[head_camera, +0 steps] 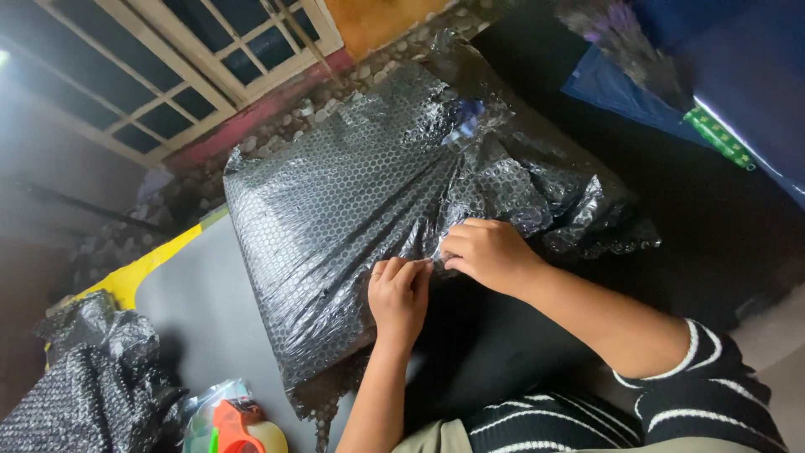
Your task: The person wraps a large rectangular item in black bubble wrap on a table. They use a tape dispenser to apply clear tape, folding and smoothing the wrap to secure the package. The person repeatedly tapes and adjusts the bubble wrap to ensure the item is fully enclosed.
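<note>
Big flat parcel [352, 210] wrapped in black bubble wrap is lying across a dark grey table [210, 319], filling most of the middle of the view. What's inside the wrap can't be told; it's fully covered. Wrap is bunching up loose & crinkled at the parcel's right end.

Left hand [400, 295] is pressing down on the wrap near the parcel's near edge, fingers curled, fingertips pinching the film. Right hand [488, 252] is sitting just beside it, touching it, closed & pinching a fold of the same wrap w/ thumb and fingers. Right arm is showing a black sleeve w/ white stripes.

Bottom left: orange tape dispenser [239, 426] w/ a tape roll in it is lying at the table edge, next to a heap of spare black bubble wrap [84, 386]. Top right: blue plastic sheet [620, 88]. Top left: white-framed window [176, 67].
</note>
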